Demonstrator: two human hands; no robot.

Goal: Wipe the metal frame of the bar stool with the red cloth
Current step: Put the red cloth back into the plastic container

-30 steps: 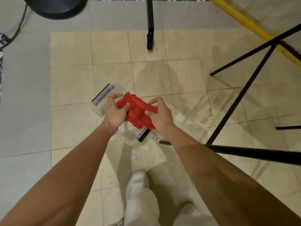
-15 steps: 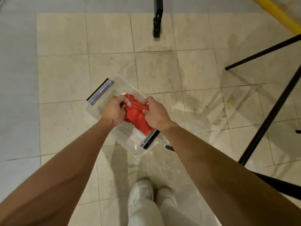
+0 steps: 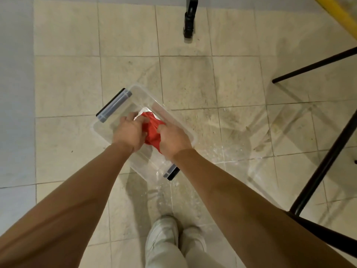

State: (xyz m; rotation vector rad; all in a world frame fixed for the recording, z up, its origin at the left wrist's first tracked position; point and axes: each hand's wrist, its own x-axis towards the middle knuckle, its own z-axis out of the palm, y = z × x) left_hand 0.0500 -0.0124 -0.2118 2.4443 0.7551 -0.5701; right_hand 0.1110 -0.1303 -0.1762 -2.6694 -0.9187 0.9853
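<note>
The red cloth [image 3: 153,128] is bunched between my two hands, low inside a clear plastic tub [image 3: 174,122] on the tiled floor. My left hand [image 3: 131,132] grips its left side and my right hand [image 3: 172,140] grips its right side; most of the cloth is hidden by my fingers. The bar stool's black metal frame [image 3: 326,163] runs along the right edge: one slanted leg, a rung near my right forearm and another bar [image 3: 313,67] farther back.
The tub has grey latch handles at two ends [image 3: 114,105]. Water is splashed on the tiles to its right and near my white shoes [image 3: 173,235]. A black furniture leg [image 3: 190,18] stands at the top, a yellow strip [image 3: 336,12] at top right.
Both hands have lowered the red cloth from above the tub down into it. The view has tilted down and shifted, so the stool frame sits farther right.
</note>
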